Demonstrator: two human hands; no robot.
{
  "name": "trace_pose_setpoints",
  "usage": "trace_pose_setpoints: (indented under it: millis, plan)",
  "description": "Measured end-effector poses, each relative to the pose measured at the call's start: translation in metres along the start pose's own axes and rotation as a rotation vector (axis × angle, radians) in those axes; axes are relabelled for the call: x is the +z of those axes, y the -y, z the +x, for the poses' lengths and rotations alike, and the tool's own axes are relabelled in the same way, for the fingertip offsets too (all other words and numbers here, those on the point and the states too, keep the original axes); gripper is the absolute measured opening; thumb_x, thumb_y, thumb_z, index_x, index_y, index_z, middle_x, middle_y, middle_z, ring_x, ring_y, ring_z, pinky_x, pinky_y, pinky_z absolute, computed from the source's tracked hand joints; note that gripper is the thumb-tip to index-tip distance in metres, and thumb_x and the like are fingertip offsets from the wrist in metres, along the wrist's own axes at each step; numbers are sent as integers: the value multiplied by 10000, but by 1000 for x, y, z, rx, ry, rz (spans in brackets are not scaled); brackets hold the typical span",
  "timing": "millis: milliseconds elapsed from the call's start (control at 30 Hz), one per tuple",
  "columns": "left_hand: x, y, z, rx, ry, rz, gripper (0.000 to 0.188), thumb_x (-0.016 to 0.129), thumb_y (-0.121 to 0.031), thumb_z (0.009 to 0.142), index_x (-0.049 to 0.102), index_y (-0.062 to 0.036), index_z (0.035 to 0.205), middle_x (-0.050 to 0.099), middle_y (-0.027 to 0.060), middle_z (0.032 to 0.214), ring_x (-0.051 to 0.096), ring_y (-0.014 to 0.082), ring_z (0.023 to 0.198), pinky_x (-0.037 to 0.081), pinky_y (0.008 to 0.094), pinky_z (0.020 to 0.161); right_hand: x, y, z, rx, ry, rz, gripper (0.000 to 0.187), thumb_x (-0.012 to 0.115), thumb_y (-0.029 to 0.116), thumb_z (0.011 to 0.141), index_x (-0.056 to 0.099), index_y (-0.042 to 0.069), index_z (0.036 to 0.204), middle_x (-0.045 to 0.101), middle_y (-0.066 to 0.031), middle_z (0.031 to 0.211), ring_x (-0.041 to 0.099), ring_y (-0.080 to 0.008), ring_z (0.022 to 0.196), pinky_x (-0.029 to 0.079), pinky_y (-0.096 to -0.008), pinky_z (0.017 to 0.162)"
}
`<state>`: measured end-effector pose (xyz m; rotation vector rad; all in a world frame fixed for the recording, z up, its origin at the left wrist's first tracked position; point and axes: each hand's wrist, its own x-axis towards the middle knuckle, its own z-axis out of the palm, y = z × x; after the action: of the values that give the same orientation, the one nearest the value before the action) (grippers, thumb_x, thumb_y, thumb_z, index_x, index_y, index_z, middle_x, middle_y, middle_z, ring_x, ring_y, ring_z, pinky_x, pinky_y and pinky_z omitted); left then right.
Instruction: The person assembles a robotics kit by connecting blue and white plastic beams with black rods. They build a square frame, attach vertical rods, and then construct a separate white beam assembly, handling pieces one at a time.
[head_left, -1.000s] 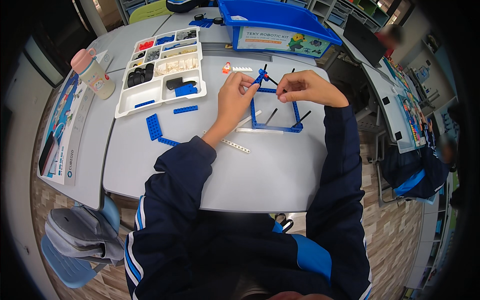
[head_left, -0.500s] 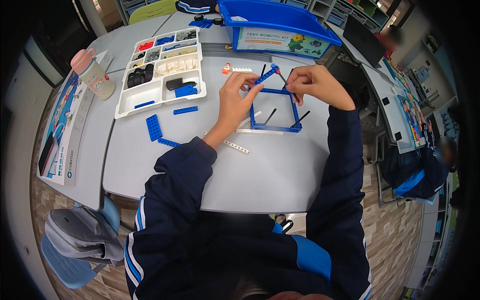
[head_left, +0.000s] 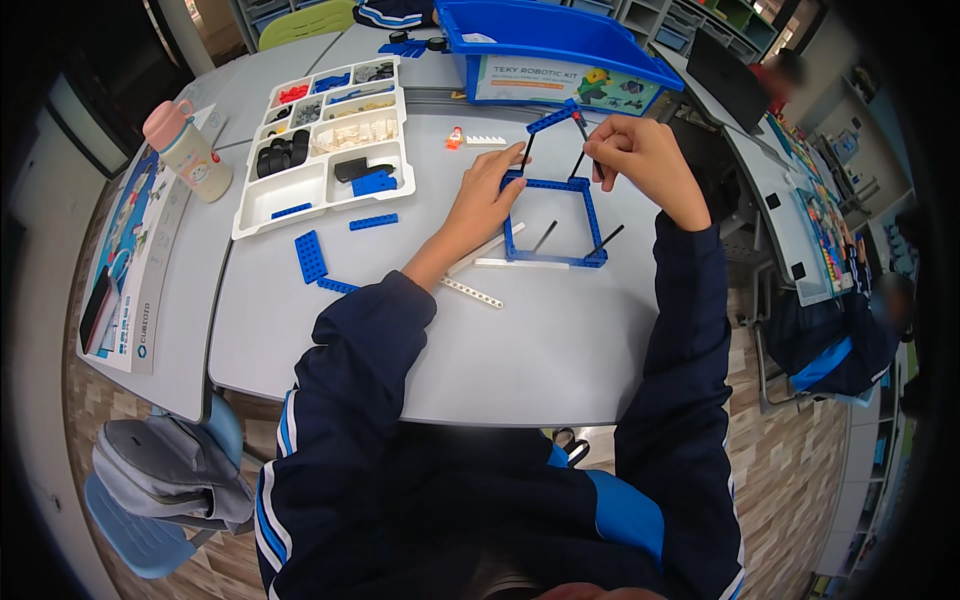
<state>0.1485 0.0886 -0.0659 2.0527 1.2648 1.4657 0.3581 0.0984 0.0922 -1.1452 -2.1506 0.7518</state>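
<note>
A square blue frame of building-kit beams (head_left: pixel 590 212) rests on the table, with black axles standing up from its corners. My left hand (head_left: pixel 478 205) is closed at the frame's far left corner, thumb and fingers around the foot of a black axle (head_left: pixel 527 152). Above the far side, a short blue beam (head_left: pixel 548 121) slants up to the right, its left end at that axle's top. My right hand (head_left: pixel 648 165) pinches another black axle (head_left: pixel 586 130), which has a red piece near its upper end, by the beam's right end. My fingertips partly hide it.
White beams (head_left: pixel 472 291) lie nearer me. Left of them are a blue plate (head_left: pixel 310 257) and loose blue beams (head_left: pixel 373 222). A white sorting tray (head_left: pixel 312 205) of parts, a bottle (head_left: pixel 190 150) and a big blue bin (head_left: pixel 560 45) stand around. A small orange-and-white figure (head_left: pixel 454 138) is farther back.
My left hand has let go of the short blue beam and moved down to the frame's corner. The beam is now higher and farther right. My right hand has shifted slightly right with its axle.
</note>
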Motion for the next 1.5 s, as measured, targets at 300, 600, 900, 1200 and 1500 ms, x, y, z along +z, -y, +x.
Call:
trace_pose_setpoints:
  millis: [300, 600, 900, 1200, 1500]
  plan:
    - [-4, -9, -1, -89, -42, -38, 180, 624, -151, 934, 730, -49, 1038, 665, 97, 901, 645, 221, 797, 494, 322, 718, 9, 13, -7, -35, 55, -35, 170, 650, 107, 856, 662, -62, 847, 684, -98, 630, 651, -122, 514, 489, -215, 529]
    - [-6, -12, -2, -139, -45, -4, 156, 658, -130, 909, 749, -30, 987, 643, 94, 815, 610, 197, 698, 475, 312, 649, -4, 12, -9, -7, 137, -57, 165, 640, 95, 866, 666, -67, 853, 668, -83, 601, 650, -122, 524, 480, -219, 529]
    - [-8, -21, -2, -116, -51, -69, 207, 632, -177, 942, 729, -51, 1076, 684, 72, 882, 632, 169, 776, 497, 290, 704, -5, 2, -6, -17, 193, -49, 143, 635, 67, 880, 652, -72, 852, 666, -87, 607, 640, -128, 513, 475, -220, 524]
    - [-13, -30, 1, -185, -64, -371, 266, 598, -205, 983, 689, -14, 1144, 730, 77, 1004, 664, 126, 960, 497, 268, 871, 0, -5, -3, -12, 254, -41, 120, 653, 66, 890, 624, -49, 877, 687, -108, 644, 676, -146, 559, 501, -220, 560]
    - [-10, -35, -1, -160, -99, -364, 292, 589, -135, 969, 622, -57, 1248, 726, 72, 953, 685, 142, 934, 506, 279, 851, 0, -14, 0, 13, 363, -73, 128, 681, 43, 859, 566, -13, 843, 705, -118, 697, 701, -140, 625, 512, -226, 607]
